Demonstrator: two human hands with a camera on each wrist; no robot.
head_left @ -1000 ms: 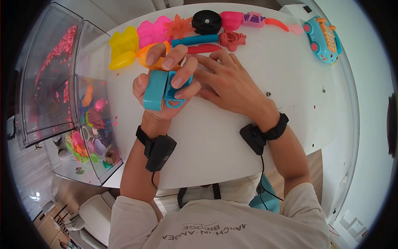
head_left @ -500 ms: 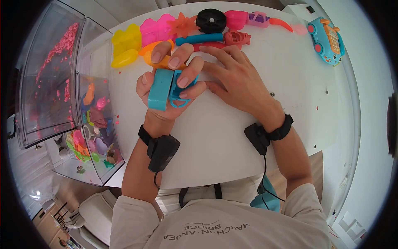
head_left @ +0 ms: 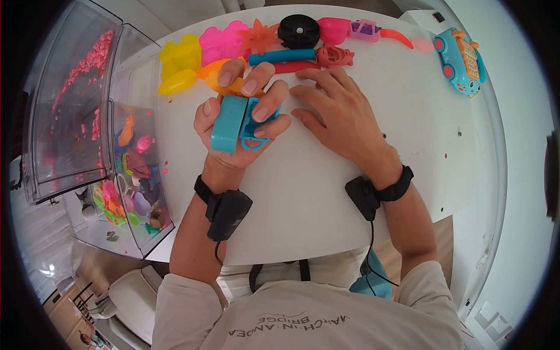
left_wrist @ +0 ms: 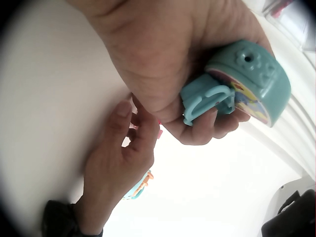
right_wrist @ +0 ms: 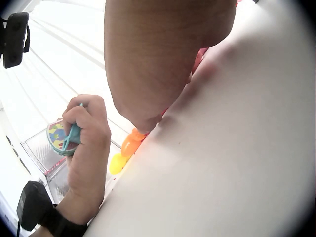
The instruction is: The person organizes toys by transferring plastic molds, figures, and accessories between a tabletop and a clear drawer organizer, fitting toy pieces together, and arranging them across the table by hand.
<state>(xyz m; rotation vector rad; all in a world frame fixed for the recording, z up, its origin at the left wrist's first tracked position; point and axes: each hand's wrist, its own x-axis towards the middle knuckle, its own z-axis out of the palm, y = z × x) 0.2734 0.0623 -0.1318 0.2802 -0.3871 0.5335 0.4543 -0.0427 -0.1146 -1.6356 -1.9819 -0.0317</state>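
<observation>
My left hand [head_left: 267,105] is raised over the table, palm up, and holds two blue toy pieces. Between thumb and fingers sits a thick teal toy drum-like piece [head_left: 228,123] with rounded sides; its face carries a colourful printed picture [left_wrist: 249,101] in the left wrist view. Beside it, the curled fingers grip a smaller blue plastic piece [left_wrist: 202,94] with a curved loop handle [head_left: 255,143]. My right hand [head_left: 341,119] is low over the table to the right, fingers loosely bent and holding nothing. Its fingertips lie near the red long toy [head_left: 294,67].
Along the back lie yellow [head_left: 179,55] and pink [head_left: 224,42] moulds, a black round piece [head_left: 298,31], a blue tube [head_left: 281,56] and an orange toy [head_left: 219,73]. A toy phone car [head_left: 461,63] stands at far right. Clear bins [head_left: 134,175] with toys border the left.
My right hand has drawn slightly right, away from the left hand, and its fingers have spread a little. The left hand keeps its hold on both blue pieces.
</observation>
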